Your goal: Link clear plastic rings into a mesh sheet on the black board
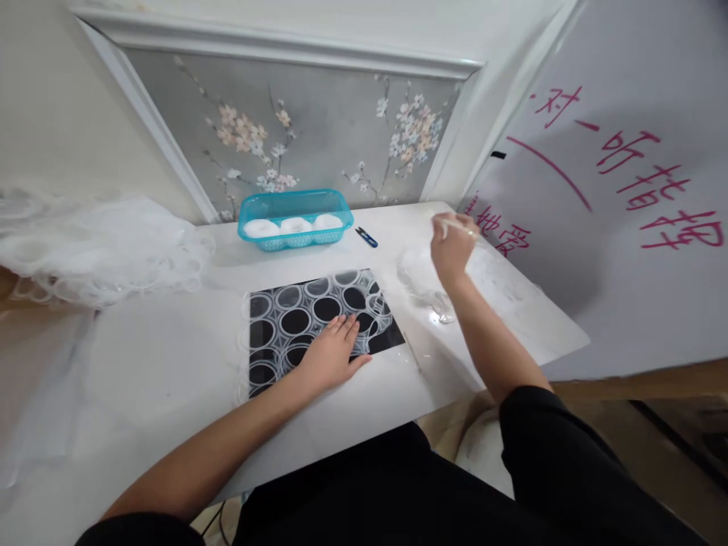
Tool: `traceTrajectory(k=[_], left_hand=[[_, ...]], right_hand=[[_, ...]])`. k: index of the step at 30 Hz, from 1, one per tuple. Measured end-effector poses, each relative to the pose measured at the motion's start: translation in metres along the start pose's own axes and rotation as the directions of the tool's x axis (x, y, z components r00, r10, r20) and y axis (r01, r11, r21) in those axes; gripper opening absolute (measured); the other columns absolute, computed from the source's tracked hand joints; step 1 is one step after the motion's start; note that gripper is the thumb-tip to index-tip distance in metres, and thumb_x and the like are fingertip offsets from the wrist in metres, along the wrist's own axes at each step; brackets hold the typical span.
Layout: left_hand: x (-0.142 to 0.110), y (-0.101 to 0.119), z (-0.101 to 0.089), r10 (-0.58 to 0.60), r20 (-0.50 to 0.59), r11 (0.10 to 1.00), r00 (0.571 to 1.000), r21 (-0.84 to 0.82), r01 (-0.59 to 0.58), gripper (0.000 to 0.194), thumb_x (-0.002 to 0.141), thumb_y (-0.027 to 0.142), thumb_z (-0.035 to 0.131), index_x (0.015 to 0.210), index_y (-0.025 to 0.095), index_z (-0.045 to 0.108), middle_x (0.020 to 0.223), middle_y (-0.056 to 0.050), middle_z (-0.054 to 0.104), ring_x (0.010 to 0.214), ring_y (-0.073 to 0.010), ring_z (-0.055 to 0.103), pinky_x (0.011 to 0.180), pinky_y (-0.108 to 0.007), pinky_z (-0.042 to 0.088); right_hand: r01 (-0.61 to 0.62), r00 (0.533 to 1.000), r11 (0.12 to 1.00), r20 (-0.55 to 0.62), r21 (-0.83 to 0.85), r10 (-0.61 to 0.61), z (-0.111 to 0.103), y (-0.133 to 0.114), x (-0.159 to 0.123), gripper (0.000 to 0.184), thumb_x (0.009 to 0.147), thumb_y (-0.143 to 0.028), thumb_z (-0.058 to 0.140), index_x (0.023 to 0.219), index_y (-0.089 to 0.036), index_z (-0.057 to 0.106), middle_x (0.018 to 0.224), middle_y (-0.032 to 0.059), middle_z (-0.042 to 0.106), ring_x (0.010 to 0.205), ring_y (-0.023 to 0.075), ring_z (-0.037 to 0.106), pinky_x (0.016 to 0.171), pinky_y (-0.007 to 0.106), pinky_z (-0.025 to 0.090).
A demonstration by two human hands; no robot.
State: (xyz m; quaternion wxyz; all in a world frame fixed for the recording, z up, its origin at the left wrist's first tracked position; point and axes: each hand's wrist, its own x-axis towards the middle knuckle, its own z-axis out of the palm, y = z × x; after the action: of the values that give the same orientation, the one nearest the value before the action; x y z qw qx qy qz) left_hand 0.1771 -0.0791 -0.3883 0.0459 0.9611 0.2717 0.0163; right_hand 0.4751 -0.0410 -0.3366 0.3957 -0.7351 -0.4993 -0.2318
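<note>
My left hand (pixel 335 350) lies flat, fingers stretched out, on a clear sheet with a pattern of white rings (pixel 295 321). Under the sheet is a black panel (pixel 392 335); some of the rings reach past its left edge. On the right, my right hand (pixel 453 241) is raised with curled fingers. A thin pale strip (pixel 459 225) shows at those fingers; its full shape is unclear. Below that hand, a heap of clear, shiny film pieces (pixel 424 284) rests on the white table (pixel 353 421).
Toward the back stands a blue plastic basket (pixel 296 201) holding three white rolls (pixel 296 225). Small dark blue thread snips (pixel 367 236) lie to its right. Many translucent white rings (pixel 108 246) are piled at left. A whiteboard (pixel 614 303) with red writing borders the right side.
</note>
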Motion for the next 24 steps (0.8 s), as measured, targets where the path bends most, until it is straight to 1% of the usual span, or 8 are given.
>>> traceTrajectory(k=[2,4,8,11,13,16,19,24], left_hand=[[0.000,-0.001,0.000,0.002,-0.009,1.000,1.000,-0.014,-0.003,0.069,0.091,0.057,0.038,0.138,0.006,0.042,0.145,-0.017,0.037,0.135,-0.0289,0.035,0.112,-0.040,0.027],[0.001,-0.001,-0.001,0.001,-0.001,1.000,1.000,-0.028,-0.001,0.070,0.091,0.057,0.040,0.137,0.004,0.043,0.142,-0.018,0.041,0.134,-0.0296,0.037,0.112,-0.041,0.027],[0.002,-0.003,-0.013,0.044,-0.002,0.998,0.999,-0.038,-0.044,0.067,0.090,0.058,0.044,0.130,0.005,0.050,0.136,-0.018,0.049,0.129,-0.0305,0.043,0.111,-0.043,0.029],[0.006,-0.009,-0.030,0.057,-0.060,0.990,0.997,-0.123,-0.064,0.051,0.094,0.054,0.038,0.116,0.013,0.060,0.119,-0.011,0.062,0.111,-0.0248,0.057,0.099,-0.038,0.042],[0.014,-0.018,-0.041,0.012,-0.126,0.984,0.992,-0.174,-0.034,0.042,0.096,0.047,0.036,0.111,0.016,0.061,0.112,-0.008,0.063,0.103,-0.0213,0.059,0.091,-0.033,0.046],[0.039,-0.036,-0.051,-0.052,-0.172,0.985,0.984,-0.171,0.022,0.040,0.092,0.040,0.046,0.122,0.015,0.054,0.125,-0.012,0.053,0.115,-0.0252,0.050,0.099,-0.037,0.038],[0.075,-0.057,-0.055,0.000,0.003,0.978,1.000,-0.207,0.001,0.049,0.081,0.041,0.059,0.122,0.014,0.054,0.129,-0.014,0.051,0.119,-0.0300,0.045,0.101,-0.042,0.033],[0.130,-0.088,-0.060,0.152,0.216,0.939,0.965,-0.335,-0.073,0.026,0.077,0.042,0.060,0.074,0.016,0.063,0.075,-0.002,0.066,0.072,-0.0167,0.059,0.068,-0.025,0.044]], right_hand=[[0.001,0.999,0.999,-0.040,-0.055,-0.003,-0.012,0.012,0.025,0.027,0.091,-0.024,0.040,0.091,-0.021,0.067,0.094,0.0093,0.069,0.114,0.0297,0.050,0.099,0.054,0.029],[0.005,0.997,0.994,0.081,-0.111,0.004,-0.025,0.021,0.031,0.020,0.087,-0.022,0.047,0.084,-0.018,0.067,0.090,0.0114,0.069,0.115,0.0320,0.049,0.099,0.056,0.028],[-0.025,0.961,0.996,0.273,-0.080,0.046,-0.044,0.020,0.000,0.010,0.075,-0.019,0.059,0.073,-0.014,0.067,0.097,0.0172,0.069,0.108,0.0362,0.056,0.093,0.058,0.037],[-0.050,0.926,0.976,0.377,0.213,-0.034,-0.052,0.002,-0.036,0.014,0.079,-0.025,0.056,0.079,-0.018,0.069,0.110,0.0110,0.067,0.109,0.0281,0.059,0.095,0.047,0.043],[-0.177,0.778,0.876,0.608,0.450,-0.155,-0.054,-0.015,-0.059,0.016,0.080,-0.031,0.058,0.079,-0.020,0.069,0.111,0.0081,0.068,0.104,0.0250,0.063,0.090,0.040,0.049],[-0.339,0.539,0.784,0.790,0.520,-0.291,-0.052,-0.034,-0.081,0.016,0.079,-0.033,0.059,0.081,-0.021,0.069,0.115,0.0080,0.065,0.102,0.0241,0.064,0.079,0.034,0.053],[-0.277,0.489,0.827,0.813,0.489,-0.317,-0.047,-0.039,-0.088,0.013,0.079,-0.028,0.058,0.076,-0.020,0.069,0.113,0.0084,0.065,0.105,0.0254,0.061,0.075,0.032,0.052],[-0.211,0.420,0.863,0.840,0.458,-0.344,-0.046,-0.033,-0.084,0.010,0.077,-0.021,0.058,0.077,-0.017,0.067,0.089,0.0052,0.069,0.075,0.0174,0.063,0.070,0.027,0.048]])
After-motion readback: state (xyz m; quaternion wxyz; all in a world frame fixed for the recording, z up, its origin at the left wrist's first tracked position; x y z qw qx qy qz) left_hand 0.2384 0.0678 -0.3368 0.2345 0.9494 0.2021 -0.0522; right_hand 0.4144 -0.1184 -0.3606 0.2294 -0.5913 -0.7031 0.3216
